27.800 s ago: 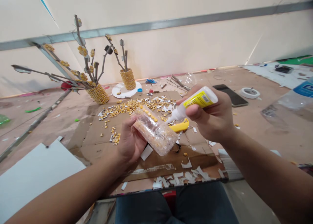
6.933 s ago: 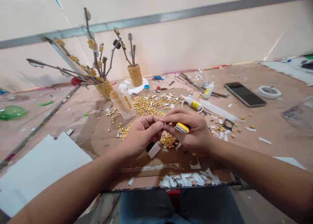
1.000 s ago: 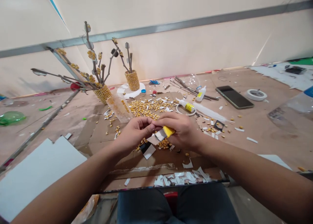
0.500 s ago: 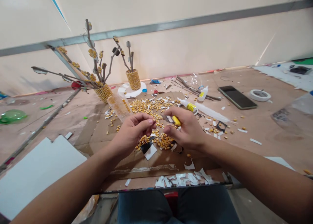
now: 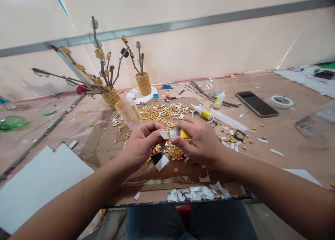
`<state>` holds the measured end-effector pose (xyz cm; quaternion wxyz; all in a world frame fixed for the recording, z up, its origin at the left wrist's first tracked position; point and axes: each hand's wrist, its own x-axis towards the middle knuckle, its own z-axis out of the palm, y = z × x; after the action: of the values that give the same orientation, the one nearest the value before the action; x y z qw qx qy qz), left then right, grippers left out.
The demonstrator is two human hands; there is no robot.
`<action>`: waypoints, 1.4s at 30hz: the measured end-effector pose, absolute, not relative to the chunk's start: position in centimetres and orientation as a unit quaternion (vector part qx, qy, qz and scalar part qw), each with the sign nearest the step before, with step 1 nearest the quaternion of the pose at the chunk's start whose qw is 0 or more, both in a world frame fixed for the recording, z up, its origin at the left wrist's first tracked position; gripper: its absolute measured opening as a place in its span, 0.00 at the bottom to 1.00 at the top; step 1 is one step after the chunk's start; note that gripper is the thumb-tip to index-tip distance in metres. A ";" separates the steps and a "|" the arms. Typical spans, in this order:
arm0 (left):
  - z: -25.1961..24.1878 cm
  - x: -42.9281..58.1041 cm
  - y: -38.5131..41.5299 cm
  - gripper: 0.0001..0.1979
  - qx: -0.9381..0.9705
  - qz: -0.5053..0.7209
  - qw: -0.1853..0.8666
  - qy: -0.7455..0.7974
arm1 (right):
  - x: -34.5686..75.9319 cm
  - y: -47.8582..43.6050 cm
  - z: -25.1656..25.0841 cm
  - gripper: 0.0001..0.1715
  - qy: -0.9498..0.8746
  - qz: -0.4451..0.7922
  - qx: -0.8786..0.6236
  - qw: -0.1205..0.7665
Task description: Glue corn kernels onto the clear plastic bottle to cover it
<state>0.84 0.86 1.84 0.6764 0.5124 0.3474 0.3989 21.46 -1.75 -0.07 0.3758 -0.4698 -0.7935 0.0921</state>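
My right hand (image 5: 200,140) is closed around a yellow utility knife (image 5: 184,133), its blade pointing left. The blade tip lies at the fingertips of my left hand (image 5: 142,142), which are pinched together on something too small to make out. Beneath both hands, loose corn kernels (image 5: 159,111) and white scraps cover the brown cardboard (image 5: 104,163). A black and white square piece (image 5: 160,161) lies just below the hands. Left of the kernels a clear plastic strip (image 5: 128,113) leans against a corn-covered pot (image 5: 111,98) holding branches.
A smaller corn-covered pot (image 5: 143,83) stands behind. To the right are glue bottles (image 5: 205,113), twigs (image 5: 200,90), a phone (image 5: 256,104) and a tape roll (image 5: 281,102). White scraps (image 5: 195,194) line the front edge; a white sheet (image 5: 44,187) lies at left.
The knife has turned so its blade shows flat and reaches my left fingertips. My right hand has closed in on my left hand. The view has shifted slightly.
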 end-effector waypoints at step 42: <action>2.0 0.4 0.8 0.15 0.571 0.384 0.672 0.272 | 22.8 0.4 -0.6 0.29 -0.677 0.259 -0.467 0.506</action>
<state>0.42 0.82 1.97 0.6723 0.5711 0.2724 0.3843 22.76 0.37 -0.60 0.5060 -0.4674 -0.6772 0.2589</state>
